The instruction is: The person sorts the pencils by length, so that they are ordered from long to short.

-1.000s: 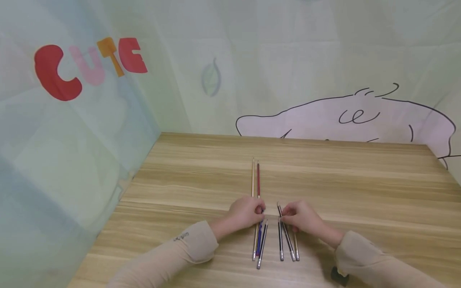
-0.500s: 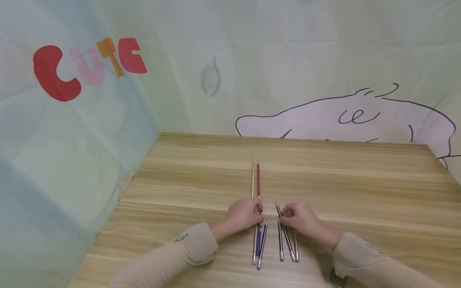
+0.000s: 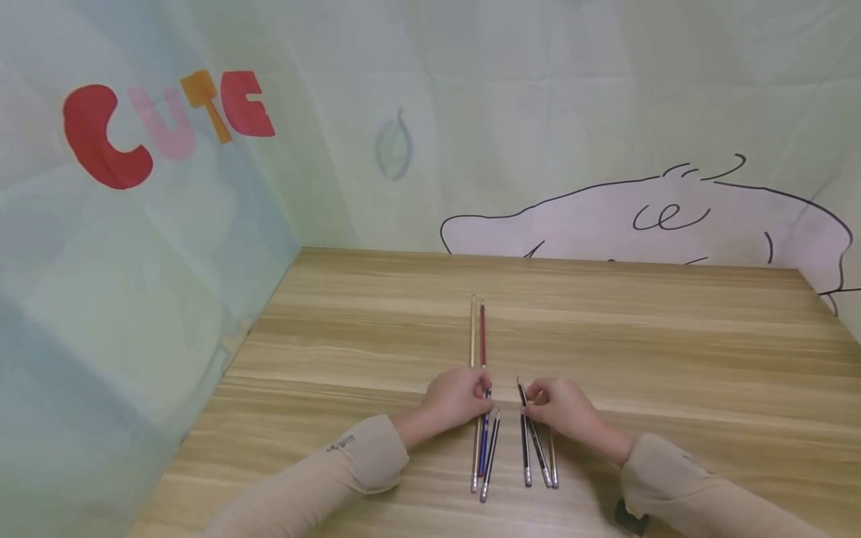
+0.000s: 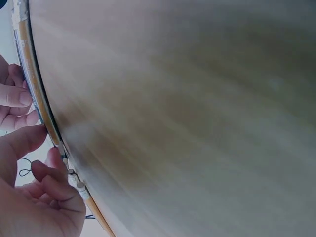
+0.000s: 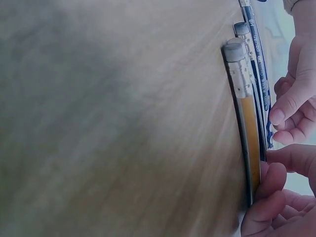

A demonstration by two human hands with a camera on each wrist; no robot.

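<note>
In the head view, my left hand (image 3: 460, 396) pinches the upper part of a blue pencil (image 3: 483, 448). A yellow pencil (image 3: 474, 463) and a black pencil (image 3: 491, 457) lie beside it. My right hand (image 3: 568, 412) holds a slanted black pencil (image 3: 538, 450) between thumb and forefinger. To its left lies another black pencil (image 3: 526, 452); on its right is a yellow one with an eraser, whose eraser (image 5: 234, 51) shows large in the right wrist view. Further off, a yellow pencil (image 3: 472, 329) and a dark red pencil (image 3: 482, 336) point away from me.
The wood-grain table (image 3: 350, 321) ends at a printed cloth backdrop (image 3: 551, 134) behind and on the left. A small dark object (image 3: 631, 517) sits below the right sleeve (image 3: 693, 478).
Both hands stay almost in place. The near yellow pencil by my left hand has slid slightly toward me; the pencils by my right hand have shifted only a little.
</note>
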